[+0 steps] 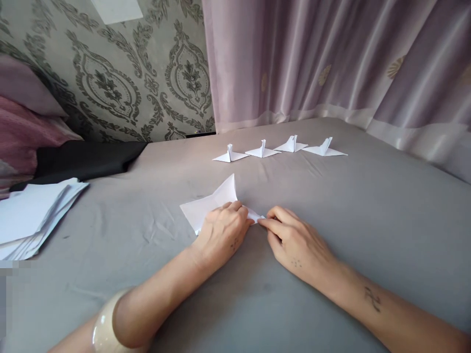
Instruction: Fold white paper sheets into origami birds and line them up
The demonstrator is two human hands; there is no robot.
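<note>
A partly folded sheet of white paper (211, 203) lies on the grey cloth surface, its wide end fanning out to the left and one corner rising up. My left hand (224, 220) is closed over its middle, fingers curled and pressed on the paper, hiding part of the folds. At the narrow right end, my right hand (289, 230) pinches the tip between thumb and forefinger. Both hands sit close together, a short gap apart. Beyond them stands a row of several folded white paper figures (263, 149), each with flat pointed sides and an upright middle.
A stack of white paper sheets (33, 211) lies at the left. Behind it are a black cloth-like item (84, 159) and pink fabric (22, 132). Patterned wallpaper (147, 73) and a lilac curtain (294, 59) border the far side of the grey surface (368, 211).
</note>
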